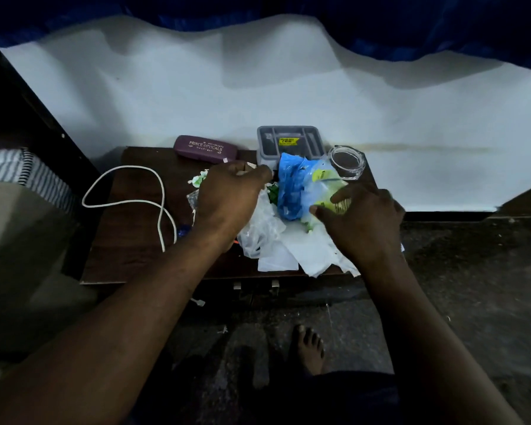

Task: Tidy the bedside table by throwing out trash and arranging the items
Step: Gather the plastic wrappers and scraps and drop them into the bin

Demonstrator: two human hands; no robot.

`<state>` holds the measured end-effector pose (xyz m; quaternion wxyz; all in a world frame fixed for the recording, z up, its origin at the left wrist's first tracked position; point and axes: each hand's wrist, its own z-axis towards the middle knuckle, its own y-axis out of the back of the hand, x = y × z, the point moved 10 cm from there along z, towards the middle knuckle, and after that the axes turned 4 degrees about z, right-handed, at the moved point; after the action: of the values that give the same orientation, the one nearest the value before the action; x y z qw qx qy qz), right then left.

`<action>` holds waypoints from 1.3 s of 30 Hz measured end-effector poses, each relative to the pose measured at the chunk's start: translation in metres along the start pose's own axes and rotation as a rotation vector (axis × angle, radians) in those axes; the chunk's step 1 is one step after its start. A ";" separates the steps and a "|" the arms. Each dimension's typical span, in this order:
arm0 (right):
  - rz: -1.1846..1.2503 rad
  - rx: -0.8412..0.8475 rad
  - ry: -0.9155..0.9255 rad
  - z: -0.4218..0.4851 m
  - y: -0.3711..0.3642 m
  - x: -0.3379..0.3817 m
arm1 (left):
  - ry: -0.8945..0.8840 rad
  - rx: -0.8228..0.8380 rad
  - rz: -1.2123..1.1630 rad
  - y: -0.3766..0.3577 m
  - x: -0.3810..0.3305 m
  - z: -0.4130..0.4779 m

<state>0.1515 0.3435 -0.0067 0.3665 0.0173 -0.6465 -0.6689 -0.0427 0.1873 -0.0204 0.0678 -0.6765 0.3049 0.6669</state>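
The rubbish sits heaped just in front of the grey tray [262, 148], on the dark surface [129, 246]. A crumpled blue bag [290, 191] leans against the tray's front wall, a clear wrapper [322, 185] with a yellow-green label lies to its right, and loose white bags [264, 231] spread nearer the person.

The right hand [365, 222] grips the clear wrapper, thumb under and fingers over its labelled end. The left hand [230, 194] hovers in front of the tray and to its left with its fingers curled in. I cannot tell whether it pinches a scrap or holds nothing.

All of this looks feather-light, limp and slippery. It should bunch up rather than lift as one piece, so I'd gather it from the outside in and squeeze the bundle at its thick middle.

The glass jar [348, 162], just right of the tray and touching the wrapper, is the fragile piece, and tugging the plastic could tip it. The glasses case [206, 148] left of the tray is rigid and easy to take by its long sides. The white cable [160, 210], further left, is floppy and best coiled.
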 end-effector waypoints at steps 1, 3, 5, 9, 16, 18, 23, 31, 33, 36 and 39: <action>0.062 -0.058 0.011 0.001 0.007 0.001 | 0.009 0.010 0.006 -0.001 0.003 0.001; 0.183 -0.113 0.026 0.002 0.015 0.002 | 0.026 0.036 0.009 -0.005 0.007 0.003; 0.318 -0.102 -0.004 0.003 0.011 0.000 | 0.031 0.063 0.042 -0.010 0.010 0.004; 0.505 -0.010 -0.101 0.003 -0.004 -0.004 | -0.030 0.098 0.153 -0.018 0.005 0.002; 0.353 0.059 -0.064 0.005 -0.014 -0.001 | -0.124 0.296 0.350 -0.045 0.006 -0.004; 0.442 -0.038 -0.069 0.005 -0.001 0.000 | -0.115 0.353 0.388 -0.057 0.010 -0.007; 0.680 -0.136 -0.199 0.003 0.008 -0.008 | -0.104 0.454 0.491 -0.087 0.018 -0.010; 0.815 -0.132 -0.414 0.001 -0.005 -0.029 | -0.185 0.502 0.655 -0.109 0.025 -0.012; 0.878 -0.148 -0.477 0.001 -0.008 -0.037 | -0.136 0.435 0.629 -0.104 0.023 -0.008; 1.105 -0.162 -0.596 0.001 -0.011 -0.051 | -0.151 0.288 0.551 -0.093 0.008 -0.004; 1.345 -0.055 -0.652 0.001 -0.016 -0.048 | -0.202 0.083 0.439 -0.068 -0.013 -0.005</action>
<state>0.1780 0.3675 -0.0424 0.4865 -0.5901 -0.5764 -0.2877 -0.0037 0.2437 -0.0295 -0.0211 -0.5203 0.4634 0.7170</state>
